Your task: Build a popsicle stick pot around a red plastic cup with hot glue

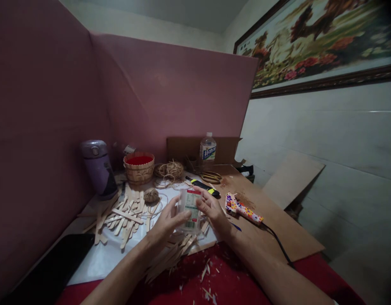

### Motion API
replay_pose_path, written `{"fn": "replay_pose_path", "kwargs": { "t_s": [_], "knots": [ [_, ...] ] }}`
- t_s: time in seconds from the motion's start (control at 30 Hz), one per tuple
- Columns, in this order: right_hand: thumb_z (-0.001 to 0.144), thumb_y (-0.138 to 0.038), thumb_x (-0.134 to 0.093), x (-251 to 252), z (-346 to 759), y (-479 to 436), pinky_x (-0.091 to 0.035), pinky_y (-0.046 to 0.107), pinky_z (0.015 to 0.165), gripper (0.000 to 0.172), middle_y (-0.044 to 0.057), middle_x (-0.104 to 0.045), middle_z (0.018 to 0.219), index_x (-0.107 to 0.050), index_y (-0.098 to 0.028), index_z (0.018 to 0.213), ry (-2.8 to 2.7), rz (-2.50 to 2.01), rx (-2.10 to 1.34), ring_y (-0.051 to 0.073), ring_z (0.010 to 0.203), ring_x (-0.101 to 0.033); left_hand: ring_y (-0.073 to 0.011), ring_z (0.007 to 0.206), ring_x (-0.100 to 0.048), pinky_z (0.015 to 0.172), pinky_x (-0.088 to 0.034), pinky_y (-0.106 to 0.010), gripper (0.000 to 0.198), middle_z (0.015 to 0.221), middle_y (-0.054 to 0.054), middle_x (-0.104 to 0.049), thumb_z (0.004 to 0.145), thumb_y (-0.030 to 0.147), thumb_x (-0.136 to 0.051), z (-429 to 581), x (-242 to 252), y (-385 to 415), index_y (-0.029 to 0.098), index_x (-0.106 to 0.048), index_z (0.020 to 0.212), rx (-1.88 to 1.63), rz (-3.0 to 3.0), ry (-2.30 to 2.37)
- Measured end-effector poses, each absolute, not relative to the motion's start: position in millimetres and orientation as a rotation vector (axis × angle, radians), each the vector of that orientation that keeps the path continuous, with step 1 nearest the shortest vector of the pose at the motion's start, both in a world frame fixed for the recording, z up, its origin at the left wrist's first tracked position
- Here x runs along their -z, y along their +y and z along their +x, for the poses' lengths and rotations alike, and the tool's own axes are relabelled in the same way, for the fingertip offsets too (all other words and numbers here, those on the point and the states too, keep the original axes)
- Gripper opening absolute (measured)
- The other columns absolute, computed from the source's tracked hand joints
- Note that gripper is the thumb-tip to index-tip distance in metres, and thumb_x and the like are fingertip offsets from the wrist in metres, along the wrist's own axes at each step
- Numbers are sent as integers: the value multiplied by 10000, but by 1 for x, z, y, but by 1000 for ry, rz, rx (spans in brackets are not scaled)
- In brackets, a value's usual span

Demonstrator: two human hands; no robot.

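Between my two hands is a clear plastic container [189, 212] with a red, white and green printed label. My left hand [170, 218] grips its left side, thumb laid across the front. From the right, my right hand [212, 212] closes on the other side, its thumb at the label's edge. The container is held roughly upright above the front of the white sheet. Beneath it lie split wooden sticks [174, 256], partly hidden by my hands and the container.
Wooden craft sticks [128, 216] are heaped at left. Behind stand a purple bottle [100, 169], a wooden basket [139, 171], twine [170, 170], scissors [211, 177] and a plastic bottle [208, 150]. A flowered glue gun [242, 209] rests on cardboard [278, 233], its cord trailing right.
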State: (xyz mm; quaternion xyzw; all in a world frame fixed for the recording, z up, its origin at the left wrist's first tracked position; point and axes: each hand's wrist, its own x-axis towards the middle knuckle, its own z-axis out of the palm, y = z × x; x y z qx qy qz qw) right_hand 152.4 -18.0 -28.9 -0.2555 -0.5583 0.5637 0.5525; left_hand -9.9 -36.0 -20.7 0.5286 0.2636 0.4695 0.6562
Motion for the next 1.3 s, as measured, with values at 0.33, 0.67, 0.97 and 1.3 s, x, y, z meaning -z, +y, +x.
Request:
{"fn": "replay_pose_path", "kwargs": {
  "t_s": [0.33, 0.67, 0.97, 1.3],
  "knots": [
    [739, -605, -659, 26, 149, -17, -390, 450, 1042, 692, 124, -595, 1270, -507, -202, 1279, -1388, -606, -1234, 280, 1201, -539, -266, 1005, -642, 825, -520, -382, 570, 1165, -124, -654, 774, 334, -687, -8, 20, -35, 197, -461, 1279, -1146, 1117, 640],
    [840, -496, -602, 28, 150, -15, -489, 369, 880, 490, 78, -621, 1221, -528, -226, 1242, -1548, -598, -1177, 243, 1117, -582, -281, 1011, -643, 876, -495, -425, 635, 1112, -139, -679, 706, 362, -749, -6, 24, -29, 168, -468, 1241, -1223, 1088, 657],
    [824, -461, -637, 27, 151, -16, -478, 399, 908, 479, 87, -619, 1218, -530, -239, 1234, -1505, -585, -1220, 250, 1108, -583, -314, 1076, -608, 912, -473, -432, 753, 1191, -174, -638, 651, 396, -785, -7, 29, -25, 163, -448, 1283, -1236, 1157, 588],
    [790, -482, -667, 33, 155, -14, -406, 432, 999, 640, 99, -537, 1355, -457, -266, 1355, -1548, -634, -1130, 267, 1221, -513, -311, 1101, -580, 900, -474, -402, 656, 1198, -125, -635, 622, 298, -798, -6, 22, -30, 189, -534, 1213, -1240, 1186, 562]
  ]
}}
